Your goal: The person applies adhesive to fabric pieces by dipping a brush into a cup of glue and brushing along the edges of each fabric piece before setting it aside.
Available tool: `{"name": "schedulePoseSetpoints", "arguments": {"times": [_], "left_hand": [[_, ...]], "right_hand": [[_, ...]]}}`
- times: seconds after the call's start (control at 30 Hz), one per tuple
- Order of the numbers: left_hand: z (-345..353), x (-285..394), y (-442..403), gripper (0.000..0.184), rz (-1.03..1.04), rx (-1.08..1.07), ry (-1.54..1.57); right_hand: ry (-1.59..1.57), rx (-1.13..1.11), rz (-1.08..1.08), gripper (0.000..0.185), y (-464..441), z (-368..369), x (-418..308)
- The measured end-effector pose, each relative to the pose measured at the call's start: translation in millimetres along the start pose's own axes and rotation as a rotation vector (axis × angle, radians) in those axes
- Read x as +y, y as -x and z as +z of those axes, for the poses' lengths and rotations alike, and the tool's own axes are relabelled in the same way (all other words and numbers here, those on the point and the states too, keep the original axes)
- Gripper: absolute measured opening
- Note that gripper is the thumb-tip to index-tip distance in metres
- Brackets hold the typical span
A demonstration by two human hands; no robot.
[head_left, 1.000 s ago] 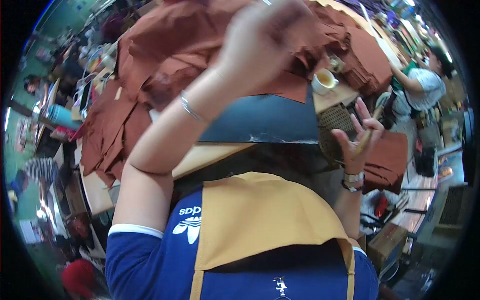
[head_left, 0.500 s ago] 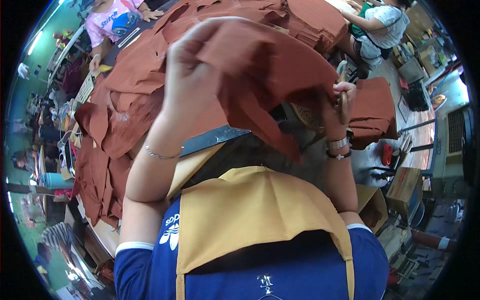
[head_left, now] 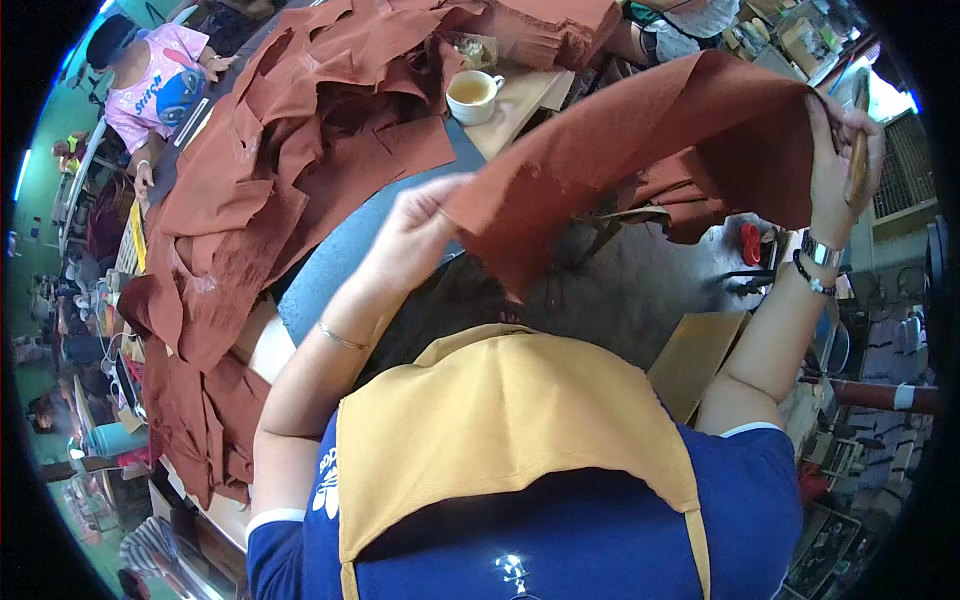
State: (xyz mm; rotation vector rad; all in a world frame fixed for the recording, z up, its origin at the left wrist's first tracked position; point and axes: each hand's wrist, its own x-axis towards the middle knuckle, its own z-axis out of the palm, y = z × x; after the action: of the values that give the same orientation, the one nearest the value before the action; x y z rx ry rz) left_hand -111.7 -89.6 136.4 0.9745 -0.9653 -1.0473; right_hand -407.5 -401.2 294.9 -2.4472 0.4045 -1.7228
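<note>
A reddish-brown sheet of leather stretches in the air between both my hands, its ragged lower edge hanging free. My left hand pinches its left end, fingers closed. At the upper right, my right hand grips the other end. That same hand also holds a slim wooden-handled tool, upright along the fingers; its exact kind is not clear. Beyond my left hand, a large heap of reddish-brown leather pieces covers the table, beside a dark blue-grey board.
A white cup of yellowish liquid stands on the table near a stack of leather. More leather lies behind the held sheet. A cardboard box is beside my right arm. One person stands far left, another top right.
The leather sheet has been spread wide. My right hand has moved up and right, my left hand down and slightly right. The cup and board have come into clearer view.
</note>
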Motion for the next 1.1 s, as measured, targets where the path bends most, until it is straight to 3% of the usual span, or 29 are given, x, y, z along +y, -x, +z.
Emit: {"name": "schedulePoseSetpoints", "arguments": {"times": [0.1, 0.13, 0.2, 0.23, 0.27, 0.3, 0.33, 0.37, 0.4, 0.47, 0.5, 0.6, 0.7, 0.77, 0.83, 0.9, 0.93, 1.0, 1.07, 1.1], "left_hand": [[6, -40, 18, 0.033, -0.059, -0.087, -0.096], [6, -47, 28, 0.033, -0.083, -0.059, -0.135], [2, -57, 47, 0.032, -0.174, 0.006, -0.168], [-2, -60, 59, 0.033, -0.208, 0.067, -0.279], [-7, -61, 72, 0.035, -0.240, 0.125, -0.389], [-12, -59, 86, 0.036, -0.268, 0.180, -0.498], [-18, -56, 103, 0.039, -0.298, 0.219, -0.523], [-21, -52, 122, 0.042, -0.326, 0.257, -0.549], [-16, -51, 142, 0.042, -0.202, 0.367, -0.671], [-15, -53, 186, 0.042, -0.167, 0.671, -0.375], [-21, -55, 206, 0.042, -0.253, 0.846, 0.051], [-30, -56, 245, 0.043, -0.038, 1.158, -0.702], [-8, -22, 210, 0.047, 0.323, 0.954, -1.373], [-11, -16, 171, 0.054, 0.145, 0.473, -1.541], [-15, -41, 125, 0.056, -0.095, 0.402, -1.402], [-50, -86, 109, 0.058, -0.253, 0.418, -1.569], [-61, -99, 105, 0.059, -0.330, 0.426, -1.646], [-72, -90, 113, 0.066, -0.350, 0.406, -1.656], [-83, -82, 131, 0.067, -0.336, 0.362, -1.641], [-88, -78, 141, 0.067, -0.311, 0.341, -1.633]], "right_hand": [[0.099, -0.129, -0.054, 0.025, 3, 20, 5], [-0.006, -0.211, -0.051, 0.022, 6, 36, 28], [0.146, -0.286, -0.051, 0.021, 15, 79, 9], [-0.046, -0.337, 0.125, 0.020, 27, 107, 15], [0.072, -0.465, 0.029, 0.013, 26, 124, 2], [-0.273, -0.466, 0.212, 0.011, 37, 159, 20], [-0.719, -0.665, 0.804, 0.024, 18, 166, -31], [-0.365, -0.724, 0.346, 0.012, 19, 183, -51], [-0.047, -0.564, -0.175, 0.017, 41, 236, -16], [-0.166, -0.648, -0.224, 0.018, 41, 271, -59], [-0.283, -0.682, -0.263, 0.020, 44, 296, -75], [-0.280, -0.747, -0.463, 0.012, 52, 346, -133], [-0.317, -0.770, -0.612, 0.008, 67, 388, -179], [-0.302, -0.828, -0.675, 0.008, 77, 405, -198], [-0.311, -0.822, -0.716, 0.009, 78, 412, -205], [-0.341, -0.769, -0.742, 0.011, 75, 404, -191], [-0.341, -0.715, -0.716, 0.016, 70, 393, -180], [-0.399, -0.760, -0.441, 0.019, 58, 361, -145], [-0.977, -0.597, -0.218, 0.030, 46, 321, -114], [-0.900, -0.630, -0.120, 0.036, 47, 315, -77]]}}
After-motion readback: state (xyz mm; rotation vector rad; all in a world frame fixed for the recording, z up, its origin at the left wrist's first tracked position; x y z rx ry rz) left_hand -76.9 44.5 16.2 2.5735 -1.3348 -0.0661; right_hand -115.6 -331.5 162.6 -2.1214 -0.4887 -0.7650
